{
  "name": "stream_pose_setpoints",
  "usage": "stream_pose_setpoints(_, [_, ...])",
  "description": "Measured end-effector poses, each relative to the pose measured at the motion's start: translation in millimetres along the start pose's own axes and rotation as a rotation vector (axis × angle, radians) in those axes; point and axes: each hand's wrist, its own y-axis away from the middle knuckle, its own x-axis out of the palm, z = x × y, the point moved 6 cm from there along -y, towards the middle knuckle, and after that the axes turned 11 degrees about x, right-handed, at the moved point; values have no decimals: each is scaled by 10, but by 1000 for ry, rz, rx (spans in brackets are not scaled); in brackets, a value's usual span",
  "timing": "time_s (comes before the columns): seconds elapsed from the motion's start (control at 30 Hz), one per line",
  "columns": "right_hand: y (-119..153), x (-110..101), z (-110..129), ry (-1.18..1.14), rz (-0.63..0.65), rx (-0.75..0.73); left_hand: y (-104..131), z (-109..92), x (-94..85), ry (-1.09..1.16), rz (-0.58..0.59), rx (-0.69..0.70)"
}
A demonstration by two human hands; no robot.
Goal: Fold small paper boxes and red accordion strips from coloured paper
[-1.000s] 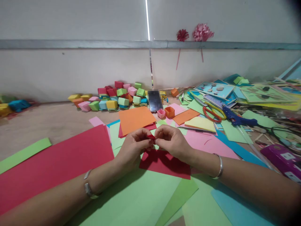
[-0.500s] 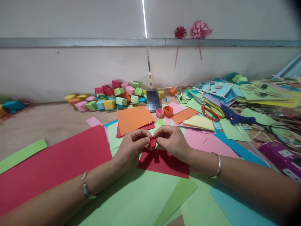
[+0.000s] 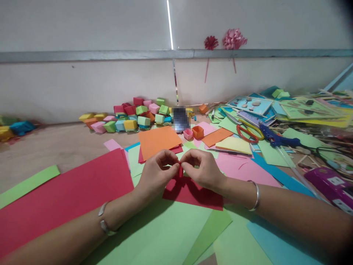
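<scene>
Head view: the red piece (image 3: 181,170) is up between both hands, a bit toward 6 o'clock from mid-frame. Left hand (image 3: 158,171) pinches it from the 9 o'clock side, right hand (image 3: 205,171) from 3, thumbs against index fingers; can't tell what the other fingers do. Looks like paper, so I'd bet super light, fairly stiff along creases, easy to crush. Grab edges, gently imo. Long axis seems to run 12 to 6, visible end pointing at 6, though fingertips hide plenty.
</scene>
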Motion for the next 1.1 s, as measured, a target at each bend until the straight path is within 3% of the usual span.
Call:
stream_pose_setpoints(0.23, [-7, 49, -131, -118, 30, 41, 9, 5, 26, 62, 61, -8])
stream_pose_setpoints(0.43, [33, 58, -20, -82, 47, 6, -13, 31, 37, 177, 65, -25])
stream_pose_setpoints(0.73, [38, 43, 91, 208, 98, -369, -9, 95, 29, 386, -108, -205])
stream_pose_setpoints(0.93, [-5, 7, 51, 161, 17, -213, 3, 109, 36, 477, -129, -244])
stream_pose_setpoints(1.1, [-37, 10, -39, -70, 7, -14, -10, 119, 55, 517, -116, -238])
